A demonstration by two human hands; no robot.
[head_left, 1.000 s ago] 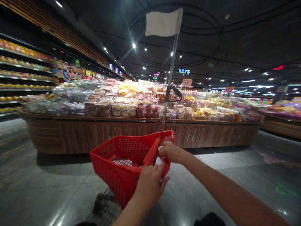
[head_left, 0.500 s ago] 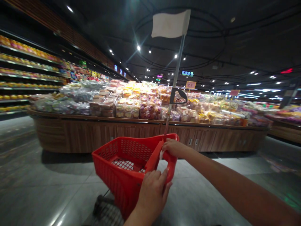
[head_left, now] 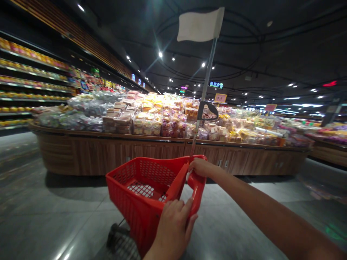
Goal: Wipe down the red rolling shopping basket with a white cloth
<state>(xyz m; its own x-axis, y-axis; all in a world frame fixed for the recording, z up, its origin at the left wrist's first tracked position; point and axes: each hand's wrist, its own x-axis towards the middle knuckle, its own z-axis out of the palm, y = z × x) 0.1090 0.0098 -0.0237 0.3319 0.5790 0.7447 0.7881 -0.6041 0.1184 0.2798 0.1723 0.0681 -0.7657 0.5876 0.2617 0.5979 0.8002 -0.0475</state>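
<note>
A red plastic shopping cart (head_left: 127, 202) stands before me, its basket turned to the left and bare inside. My left hand (head_left: 175, 222) is closed over the near end of its handle (head_left: 199, 189), thumb along the side. At the far end of that handle, my right hand (head_left: 199, 168) is wrapped round the bar with the arm stretched out from the right. A tall pole (head_left: 207, 79) rises from the cart's corner beside my right hand. It carries a white flag (head_left: 200, 25) at the top and a grey loop-shaped holder (head_left: 207, 111) lower down.
A long wooden display counter (head_left: 151, 150) piled with packaged bread (head_left: 149, 117) runs across behind the cart. Shelves of jars (head_left: 32, 77) line the left wall. A price sign (head_left: 220, 98) stands over the goods. Grey tiled floor (head_left: 81, 216) surrounds the cart.
The flag and pole have shifted slightly right and up in view. Both hands keep their hold on the handle, and the cart has hardly moved.
</note>
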